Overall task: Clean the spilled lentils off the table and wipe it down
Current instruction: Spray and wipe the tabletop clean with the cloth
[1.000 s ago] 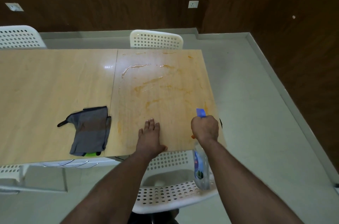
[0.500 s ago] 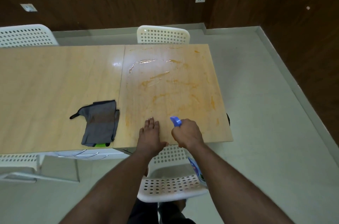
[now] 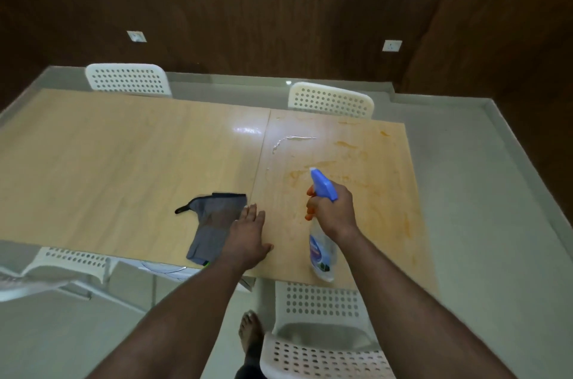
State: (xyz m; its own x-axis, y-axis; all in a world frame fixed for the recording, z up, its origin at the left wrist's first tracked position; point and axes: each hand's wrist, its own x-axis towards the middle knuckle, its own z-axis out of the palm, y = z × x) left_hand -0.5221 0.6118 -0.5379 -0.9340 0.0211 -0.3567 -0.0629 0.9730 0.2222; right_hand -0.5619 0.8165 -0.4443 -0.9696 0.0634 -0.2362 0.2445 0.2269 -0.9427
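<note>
The light wooden table has orange smears and a wet streak across its right half. My right hand grips a clear spray bottle with a blue trigger head, held above the stained half, nozzle pointing away from me. My left hand lies flat on the table near the front edge, fingers straight. A grey cloth lies on the table just left of my left hand, its right side partly hidden by that hand.
White perforated chairs stand around the table: two at the far side, one right in front of me, one at the near left. A bare foot shows on the grey floor. Dark wooden walls behind.
My right hand has lifted the spray bottle from below the table edge up over the stained surface. My left hand has shifted left to the cloth's edge. The view has tilted upward.
</note>
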